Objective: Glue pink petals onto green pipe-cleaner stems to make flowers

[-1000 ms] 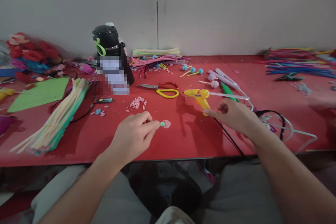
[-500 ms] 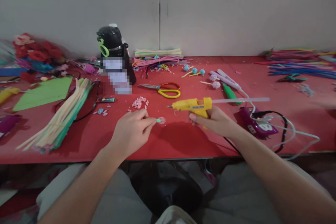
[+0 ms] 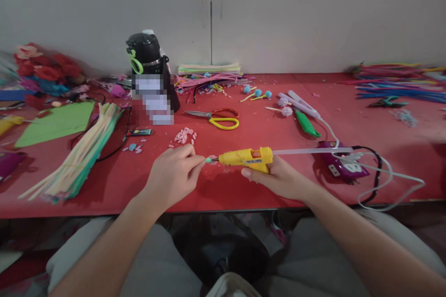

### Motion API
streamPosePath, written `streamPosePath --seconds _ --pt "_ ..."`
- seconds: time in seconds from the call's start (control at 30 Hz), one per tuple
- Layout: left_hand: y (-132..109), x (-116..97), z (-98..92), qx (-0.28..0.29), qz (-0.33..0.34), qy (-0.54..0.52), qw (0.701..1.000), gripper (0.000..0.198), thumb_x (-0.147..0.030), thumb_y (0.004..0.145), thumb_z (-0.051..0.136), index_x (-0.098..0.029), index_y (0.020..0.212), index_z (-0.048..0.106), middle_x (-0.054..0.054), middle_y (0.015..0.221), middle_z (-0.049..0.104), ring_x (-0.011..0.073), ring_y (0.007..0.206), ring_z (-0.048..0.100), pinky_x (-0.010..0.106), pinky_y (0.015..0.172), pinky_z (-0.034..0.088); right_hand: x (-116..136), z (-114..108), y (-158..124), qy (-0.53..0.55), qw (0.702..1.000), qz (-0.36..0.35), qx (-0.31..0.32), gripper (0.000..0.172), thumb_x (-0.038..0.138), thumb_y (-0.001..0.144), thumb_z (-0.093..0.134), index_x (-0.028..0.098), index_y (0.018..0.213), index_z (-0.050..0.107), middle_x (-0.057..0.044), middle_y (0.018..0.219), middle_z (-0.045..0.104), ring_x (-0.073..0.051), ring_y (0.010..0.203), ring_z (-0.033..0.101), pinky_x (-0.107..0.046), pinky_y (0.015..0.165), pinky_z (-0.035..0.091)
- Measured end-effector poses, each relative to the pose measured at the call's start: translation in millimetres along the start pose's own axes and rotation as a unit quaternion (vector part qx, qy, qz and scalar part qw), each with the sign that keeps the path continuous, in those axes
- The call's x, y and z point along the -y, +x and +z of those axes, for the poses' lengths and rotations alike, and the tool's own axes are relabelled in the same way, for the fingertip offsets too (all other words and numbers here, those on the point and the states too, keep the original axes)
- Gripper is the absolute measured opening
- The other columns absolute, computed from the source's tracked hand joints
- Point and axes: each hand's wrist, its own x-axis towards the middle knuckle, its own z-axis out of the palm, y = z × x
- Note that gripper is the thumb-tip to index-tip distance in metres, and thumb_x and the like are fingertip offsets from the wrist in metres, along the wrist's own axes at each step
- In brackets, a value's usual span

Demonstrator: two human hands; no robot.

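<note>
Pinching a small green-tipped piece (image 3: 208, 160) between thumb and forefinger of the left hand (image 3: 173, 180), closed tight on it, low over the near middle of the red desk (image 3: 223, 192). Gripping a yellow glue gun (image 3: 245, 157) in the right hand (image 3: 280, 180), fingers wrapped round the handle from below, barrel level and pointing left. With the nozzle tip right at the small piece, touching it or as good as; too fine to tell apart. Out of the back of the gun, a pale glue stick (image 3: 310, 151), running right over a purple power strip (image 3: 339, 163) with white and black cords looped beside it. Just beyond the left hand, a little heap of pink bits (image 3: 184, 135); farther back, scissors (image 3: 218, 118) with red and yellow handles, lying flat. Behind those, near the wall, a black bottle (image 3: 146, 55) upright and a flat stack of pipe cleaners (image 3: 208, 69). To the left, a long bundle of cream and green stems (image 3: 81, 148) lying aslant beside a green sheet (image 3: 57, 123). At the far right edge, well apart from both hands, more coloured pipe cleaners (image 3: 397, 84)
</note>
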Motion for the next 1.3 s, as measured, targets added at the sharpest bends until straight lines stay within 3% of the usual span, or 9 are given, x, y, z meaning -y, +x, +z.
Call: streamPosePath --seconds 0.43,0.67,1.0,1.1,1.3 --pt "0 0 -0.7 0.008 -0.003 0.001 1.0 0.028 -0.028 0.099 0.05 -0.021 0.091 0.076 0.003 0.08 0.063 0.0168 0.069 0.057 0.032 0.064 0.039 0 2 0 0.013 1.0 0.0 0.019 0.034 0.039 0.096 0.061 0.034 0.128 0.069 0.0 0.118 0.075 -0.025 0.107 0.07 -0.04 0.095 0.057" --pt "0 0 -1.1 0.011 -0.013 -0.005 1.0 0.026 -0.028 0.098 0.051 -0.021 0.091 0.075 0.003 0.081 0.063 0.017 0.07 0.057 0.032 0.065 0.04 -1 0 0 0.007 1.0 -0.006 0.014 0.036 0.04 0.095 0.061 0.033 0.13 0.068 0.0 0.118 0.076 -0.025 0.106 0.071 -0.039 0.094 0.057" --pt "0 2 -2.2 0.01 -0.06 -0.044 0.997 0.023 -0.029 0.098 0.051 -0.021 0.09 0.072 0.004 0.085 0.063 0.0172 0.076 0.061 0.029 0.066 0.042 -1 -8 0 -0.057 0.998 0.005 -0.008 0.033 0.043 0.095 0.06 0.032 0.124 0.071 0.0 0.101 0.077 -0.024 0.093 0.071 -0.035 0.084 0.056" --pt "2 10 -7.5 -0.001 -0.08 -0.056 0.995 0.023 -0.032 0.099 0.051 -0.021 0.095 0.071 0.003 0.087 0.063 0.0174 0.079 0.062 0.029 0.067 0.043 -11 -18 5 -0.103 0.993 0.024 -0.048 0.034 0.048 0.093 0.062 0.027 0.117 0.073 -0.002 0.094 0.076 -0.025 0.088 0.07 -0.037 0.081 0.055" --pt "7 52 -11.6 0.004 -0.166 0.052 0.985 0.023 -0.037 0.096 0.056 -0.019 0.098 0.071 0.005 0.087 0.062 0.0211 0.079 0.062 0.029 0.06 0.038 -45 -47 26 -0.215 0.942 0.094 -0.241 0.039 0.054 0.086 0.065 0.016 0.091 0.07 -0.007 0.075 0.069 -0.025 0.071 0.063 -0.035 0.064 0.046"
